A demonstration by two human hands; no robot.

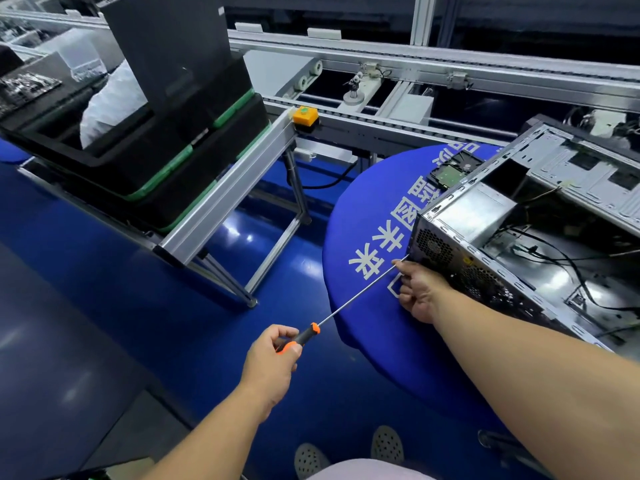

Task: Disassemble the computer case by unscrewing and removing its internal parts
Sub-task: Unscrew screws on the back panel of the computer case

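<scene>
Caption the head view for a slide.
Left hand drives a long screwdriver into the computer case rear; right hand steadies its shaft.

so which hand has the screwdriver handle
The left hand grips the orange-and-black screwdriver handle; the right hand only steadies the shaft by the computer case.

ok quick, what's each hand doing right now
Left hand: gripping the orange-and-black handle of the screwdriver.
Right hand: fingertips pinching the screwdriver shaft near its tip, at the rear panel of the computer case.
</scene>
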